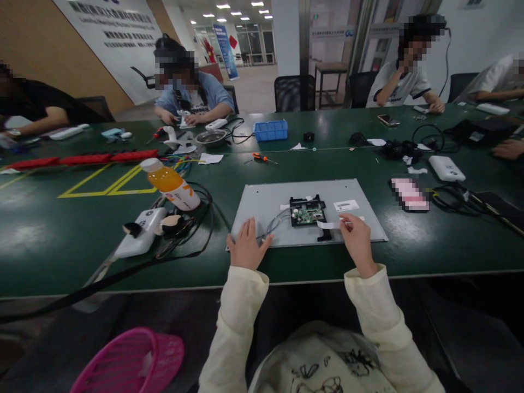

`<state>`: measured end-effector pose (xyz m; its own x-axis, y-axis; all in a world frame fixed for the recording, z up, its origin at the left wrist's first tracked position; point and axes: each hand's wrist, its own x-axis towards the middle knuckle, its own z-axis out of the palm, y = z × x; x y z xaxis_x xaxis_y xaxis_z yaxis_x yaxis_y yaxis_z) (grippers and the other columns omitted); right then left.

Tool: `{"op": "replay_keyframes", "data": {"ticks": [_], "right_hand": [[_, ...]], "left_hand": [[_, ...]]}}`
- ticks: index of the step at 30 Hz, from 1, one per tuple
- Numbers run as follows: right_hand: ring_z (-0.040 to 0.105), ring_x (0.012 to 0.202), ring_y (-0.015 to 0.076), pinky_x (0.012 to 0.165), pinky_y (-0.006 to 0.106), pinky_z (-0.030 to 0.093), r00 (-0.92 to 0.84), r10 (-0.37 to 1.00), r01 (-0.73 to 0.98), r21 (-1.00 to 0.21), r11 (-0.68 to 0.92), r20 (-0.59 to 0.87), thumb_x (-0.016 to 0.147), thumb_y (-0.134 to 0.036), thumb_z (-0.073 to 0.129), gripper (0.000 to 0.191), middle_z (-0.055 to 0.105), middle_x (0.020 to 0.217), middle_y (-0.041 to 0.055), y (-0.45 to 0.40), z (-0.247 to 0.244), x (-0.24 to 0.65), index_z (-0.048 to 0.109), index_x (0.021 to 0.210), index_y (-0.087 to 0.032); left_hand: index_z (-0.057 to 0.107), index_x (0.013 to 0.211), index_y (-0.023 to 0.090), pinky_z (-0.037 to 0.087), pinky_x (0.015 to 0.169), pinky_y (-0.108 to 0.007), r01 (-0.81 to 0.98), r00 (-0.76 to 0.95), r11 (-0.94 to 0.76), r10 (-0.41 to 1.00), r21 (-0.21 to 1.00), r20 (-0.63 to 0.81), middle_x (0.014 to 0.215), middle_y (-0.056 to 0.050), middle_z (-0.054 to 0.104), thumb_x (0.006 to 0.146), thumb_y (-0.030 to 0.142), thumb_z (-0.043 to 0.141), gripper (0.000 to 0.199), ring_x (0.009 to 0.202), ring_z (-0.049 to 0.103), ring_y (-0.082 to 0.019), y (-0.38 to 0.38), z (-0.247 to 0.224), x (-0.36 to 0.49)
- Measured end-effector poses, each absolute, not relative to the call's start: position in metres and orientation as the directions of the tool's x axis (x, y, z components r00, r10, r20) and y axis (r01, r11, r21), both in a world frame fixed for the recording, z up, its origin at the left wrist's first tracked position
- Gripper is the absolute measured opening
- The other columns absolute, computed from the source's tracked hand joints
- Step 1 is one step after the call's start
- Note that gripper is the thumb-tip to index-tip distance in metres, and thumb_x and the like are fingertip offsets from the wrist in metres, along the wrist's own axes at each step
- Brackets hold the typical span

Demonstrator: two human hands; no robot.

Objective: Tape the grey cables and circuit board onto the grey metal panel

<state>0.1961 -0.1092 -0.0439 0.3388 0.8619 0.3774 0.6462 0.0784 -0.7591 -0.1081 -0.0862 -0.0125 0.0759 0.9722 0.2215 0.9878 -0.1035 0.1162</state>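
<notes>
A flat grey panel (266, 191) lies on the green table in front of me. On its middle sits a black bracket with a green circuit board (308, 213), from which grey wires (278, 220) run left. My left hand (248, 245) rests with spread fingers on the panel's left front corner, beside the wires. Pinched between the fingers of my right hand (357, 240) is the end of a white strip (329, 224), whose other end reaches the board's lower right edge. A white label (346, 205) lies on the panel behind my right hand.
Left of the panel are an orange drink bottle (172, 185), a white power bank (141, 232) and black cables. Behind it lie an orange screwdriver (262, 158) and a blue basket (271, 130). A pink phone (409, 194) is at right. A pink bin (131, 360) stands below. Several people sit opposite.
</notes>
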Motion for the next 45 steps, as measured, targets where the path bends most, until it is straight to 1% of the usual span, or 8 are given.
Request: {"op": "replay_keyframes", "data": {"ticks": [4,8,13,17,27,35,40,45], "right_hand": [[0.063,0.08,0.0226,0.078,0.038,0.05,0.338,0.861,0.643,-0.761,0.085,0.381,0.086,-0.029,0.049,0.029,0.069,0.098,0.0126,-0.113,-0.043,0.195,0.068,0.103,-0.016],[0.064,0.078,0.0218,0.077,0.037,0.051,0.341,0.859,0.633,-0.769,0.091,0.382,0.085,-0.028,0.05,0.028,0.07,0.096,0.0127,-0.118,-0.043,0.193,0.069,0.102,-0.015],[0.064,0.076,0.0209,0.077,0.037,0.051,0.351,0.852,0.614,-0.783,0.103,0.388,0.085,-0.029,0.051,0.028,0.071,0.096,0.0126,-0.122,-0.044,0.193,0.069,0.099,-0.015],[0.065,0.078,0.0209,0.076,0.036,0.052,0.358,0.848,0.592,-0.797,0.118,0.391,0.084,-0.029,0.051,0.027,0.071,0.093,0.0111,-0.123,-0.045,0.195,0.069,0.099,-0.015],[0.065,0.078,0.0203,0.076,0.035,0.051,0.353,0.85,0.576,-0.807,0.132,0.391,0.085,-0.029,0.052,0.024,0.071,0.093,0.0098,-0.124,-0.047,0.198,0.069,0.096,-0.016],[0.064,0.077,0.0206,0.075,0.036,0.051,0.314,0.864,0.618,-0.776,0.129,0.394,0.085,-0.028,0.054,0.022,0.07,0.091,0.0096,-0.126,-0.042,0.191,0.069,0.094,-0.016],[0.065,0.077,0.0204,0.075,0.036,0.052,0.303,0.875,0.647,-0.756,0.103,0.378,0.086,-0.028,0.053,0.021,0.071,0.094,0.0092,-0.127,-0.042,0.188,0.068,0.096,-0.017],[0.064,0.077,0.0201,0.075,0.036,0.053,0.282,0.88,0.677,-0.729,0.1,0.382,0.087,-0.028,0.053,0.02,0.07,0.094,0.0082,-0.125,-0.039,0.187,0.068,0.095,-0.018]], "left_hand": [[0.03,0.147,0.016,0.02,0.111,-0.063,0.989,0.042,-0.075,0.971,0.131,0.236,0.148,-0.02,0.04,0.092,0.054,0.045,0.069,0.136,0.04,-0.033,-0.094,-0.015,-0.107],[0.031,0.147,0.015,0.02,0.111,-0.062,0.989,0.024,-0.057,0.971,0.135,0.236,0.147,-0.019,0.041,0.092,0.053,0.045,0.068,0.136,0.039,-0.032,-0.095,-0.018,-0.108],[0.034,0.145,0.015,0.019,0.113,-0.056,0.989,-0.006,-0.026,0.975,0.142,0.221,0.147,-0.018,0.042,0.092,0.054,0.044,0.067,0.136,0.039,-0.029,-0.094,-0.02,-0.109],[0.037,0.143,0.015,0.021,0.112,-0.051,0.986,-0.013,-0.028,0.97,0.164,0.241,0.147,-0.015,0.043,0.091,0.055,0.046,0.066,0.133,0.042,-0.028,-0.093,-0.02,-0.109],[0.045,0.137,0.019,0.025,0.109,-0.047,0.978,-0.068,0.01,0.959,0.207,0.276,0.143,-0.011,0.049,0.089,0.052,0.05,0.059,0.129,0.045,-0.027,-0.088,-0.022,-0.107],[0.048,0.135,0.019,0.028,0.106,-0.046,0.979,-0.092,0.03,0.947,0.201,0.307,0.14,-0.011,0.052,0.09,0.05,0.05,0.055,0.124,0.049,-0.028,-0.085,-0.02,-0.105],[0.047,0.136,0.019,0.027,0.108,-0.045,0.982,-0.079,0.021,0.948,0.186,0.307,0.141,-0.011,0.051,0.089,0.05,0.051,0.056,0.124,0.049,-0.028,-0.083,-0.021,-0.107],[0.046,0.137,0.018,0.025,0.11,-0.048,0.979,-0.082,0.015,0.941,0.202,0.329,0.141,-0.012,0.051,0.089,0.048,0.052,0.056,0.125,0.049,-0.028,-0.081,-0.025,-0.11]]}}
